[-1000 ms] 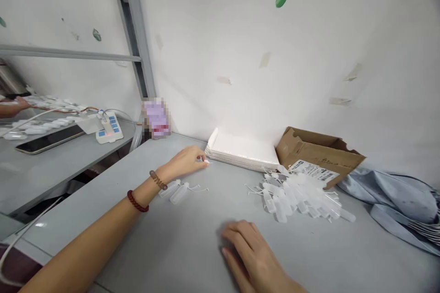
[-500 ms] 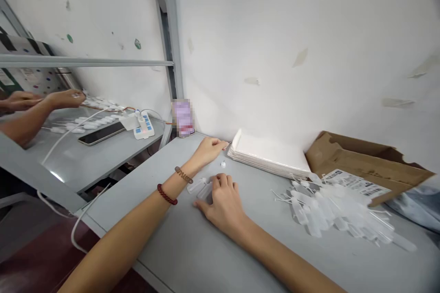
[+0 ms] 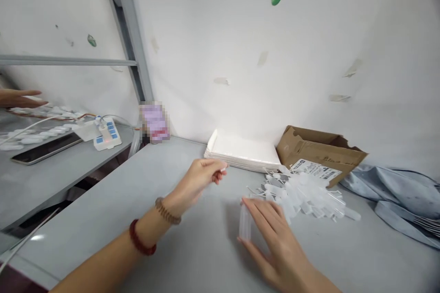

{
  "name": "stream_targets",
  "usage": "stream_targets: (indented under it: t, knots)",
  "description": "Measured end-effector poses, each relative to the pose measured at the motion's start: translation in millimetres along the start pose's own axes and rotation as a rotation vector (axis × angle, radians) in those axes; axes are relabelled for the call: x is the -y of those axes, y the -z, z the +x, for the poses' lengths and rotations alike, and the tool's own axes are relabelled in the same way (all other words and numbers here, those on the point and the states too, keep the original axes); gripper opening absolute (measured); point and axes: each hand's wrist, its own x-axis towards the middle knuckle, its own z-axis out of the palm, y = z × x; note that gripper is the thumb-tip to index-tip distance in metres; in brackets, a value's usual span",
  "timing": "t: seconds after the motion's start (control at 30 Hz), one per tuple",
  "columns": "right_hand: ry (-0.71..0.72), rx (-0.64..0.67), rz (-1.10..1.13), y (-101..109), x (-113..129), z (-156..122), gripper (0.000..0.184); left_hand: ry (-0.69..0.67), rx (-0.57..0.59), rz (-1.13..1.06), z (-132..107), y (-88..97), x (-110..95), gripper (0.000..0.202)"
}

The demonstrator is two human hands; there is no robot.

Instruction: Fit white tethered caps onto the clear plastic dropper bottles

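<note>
My left hand (image 3: 197, 181) is closed in a pinch above the table, with a small white piece (image 3: 223, 169) at its fingertips; its kind is hard to make out. To its right, my right hand (image 3: 275, 233) grips clear plastic tubes (image 3: 244, 223) between thumb and fingers, low over the tabletop. Part of the tubes is hidden behind that hand. Just beyond the right hand lies a pile of translucent white plastic tubes (image 3: 305, 194), several with thin stems sticking out.
A stack of white padded mailers (image 3: 244, 151) lies against the wall beside an open cardboard box (image 3: 319, 151). Grey-blue cloth (image 3: 395, 192) is at the right. On the left table are a power strip (image 3: 108, 134), a phone (image 3: 46, 149) and another person's hand (image 3: 20, 99).
My right hand has moved right, towards the pile, carrying the clear tubes. The small white piece has left the table and is in my left hand's pinch. The camera has turned right.
</note>
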Motion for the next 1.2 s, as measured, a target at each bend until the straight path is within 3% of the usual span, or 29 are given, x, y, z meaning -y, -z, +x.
stream_targets:
  t: [0.1,0.2,0.43,0.53,0.8,0.97,1.2]
  knots:
    - [-0.042,0.008,0.018,14.0,-10.7,-29.0,0.060,0.101,0.131,-0.046,-13.6,-23.4,8.7,0.019]
    - [-0.112,-0.020,0.104,15.5,-17.1,-39.3,0.059,0.148,0.220,-0.143,-20.7,-44.5,13.6,0.017]
    - [-0.246,-0.027,0.382,19.9,-18.2,-37.0,0.062,0.144,0.022,-0.222,-34.0,-73.1,23.9,0.020]
    - [-0.224,-0.054,0.412,20.6,-15.8,-38.0,0.061,0.164,-0.002,-0.248,-41.6,-75.8,30.9,0.021]
    - [-0.157,-0.160,0.363,12.2,-9.3,-39.2,0.054,0.283,0.064,-0.294,-47.9,-75.8,35.9,0.021]
    - [-0.121,-0.212,0.253,8.7,-9.8,-42.3,0.054,0.264,0.071,-0.244,-48.7,-73.8,34.9,0.019]
    - [-0.078,-0.194,0.100,12.5,-12.7,-46.1,0.043,0.235,0.223,-0.150,-45.8,-64.6,27.7,0.010]
